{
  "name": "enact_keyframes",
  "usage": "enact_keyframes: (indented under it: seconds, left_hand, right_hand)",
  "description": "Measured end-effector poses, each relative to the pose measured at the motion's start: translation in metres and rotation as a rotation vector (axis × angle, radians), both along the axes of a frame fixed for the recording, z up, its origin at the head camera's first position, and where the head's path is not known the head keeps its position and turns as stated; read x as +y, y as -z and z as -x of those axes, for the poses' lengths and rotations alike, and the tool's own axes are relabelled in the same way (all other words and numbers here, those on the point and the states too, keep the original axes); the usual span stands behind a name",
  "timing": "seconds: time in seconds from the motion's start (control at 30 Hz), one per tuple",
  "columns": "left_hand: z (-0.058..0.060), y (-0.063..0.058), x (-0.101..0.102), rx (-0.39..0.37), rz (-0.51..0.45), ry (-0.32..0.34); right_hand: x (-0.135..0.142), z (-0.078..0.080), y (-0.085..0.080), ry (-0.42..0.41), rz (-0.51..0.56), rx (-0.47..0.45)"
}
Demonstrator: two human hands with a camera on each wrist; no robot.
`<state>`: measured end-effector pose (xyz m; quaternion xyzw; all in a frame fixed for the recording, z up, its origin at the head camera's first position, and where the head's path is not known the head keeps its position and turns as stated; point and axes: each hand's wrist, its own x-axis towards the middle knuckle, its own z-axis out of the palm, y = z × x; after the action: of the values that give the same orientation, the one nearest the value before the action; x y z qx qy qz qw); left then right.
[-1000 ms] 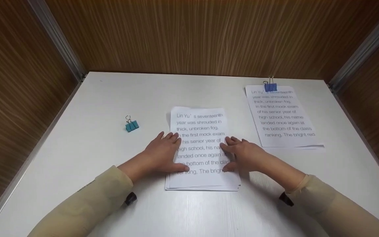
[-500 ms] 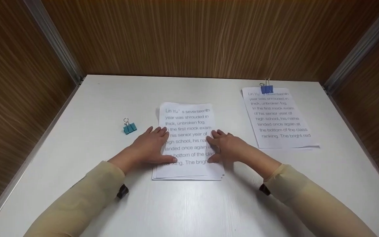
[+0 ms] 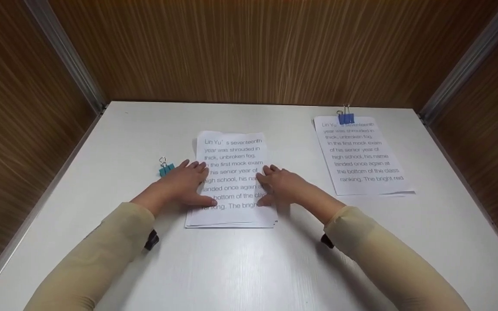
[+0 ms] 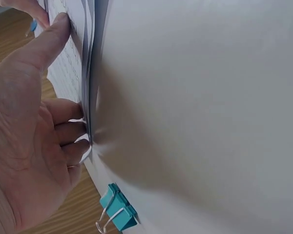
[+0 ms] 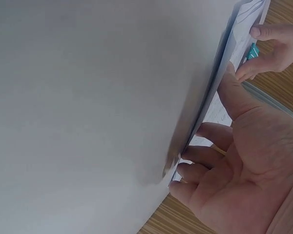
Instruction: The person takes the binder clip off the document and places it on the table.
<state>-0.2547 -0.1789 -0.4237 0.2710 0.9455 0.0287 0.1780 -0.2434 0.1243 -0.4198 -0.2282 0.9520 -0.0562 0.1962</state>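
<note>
A stack of printed paper [image 3: 231,151] lies on the white table, its lower edges slightly uneven. My left hand [image 3: 184,183] holds its left side, thumb over the top sheet and bent fingers along the edge, as the left wrist view shows of the paper stack [image 4: 61,73]. On the opposite side my right hand [image 3: 288,185] holds the stack the same way; its fingertips meet the paper edge in the right wrist view. Just beyond my left hand is a teal binder clip [image 3: 167,169], partly covered by that hand in the head view and seen whole as a teal clip [image 4: 118,207].
At the back right lies another stack of printed sheets [image 3: 357,155], with a blue binder clip [image 3: 346,118] on its top edge. Wood-grain panels [image 3: 249,52] stand behind the table [image 3: 249,276] and along both sides.
Both hands have slid the paper stack left and a little away from me, closer to the teal clip, which the left hand now partly hides. The head view has shifted slightly.
</note>
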Motion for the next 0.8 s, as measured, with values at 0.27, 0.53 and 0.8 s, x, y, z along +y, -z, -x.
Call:
enact_keyframes:
  seconds: [0.27, 0.53, 0.8]
  left_hand:
    - [0.008, 0.001, -0.010, 0.024, 0.031, -0.031]
    - [0.016, 0.002, -0.017, 0.052, 0.041, -0.054]
    - [0.022, 0.003, -0.023, 0.070, 0.042, -0.055]
  right_hand:
    - [-0.013, 0.011, 0.005, -0.006, -0.006, 0.002]
    - [-0.020, 0.018, 0.006, 0.000, 0.001, -0.001]
    - [-0.028, 0.025, 0.006, 0.002, -0.004, 0.002]
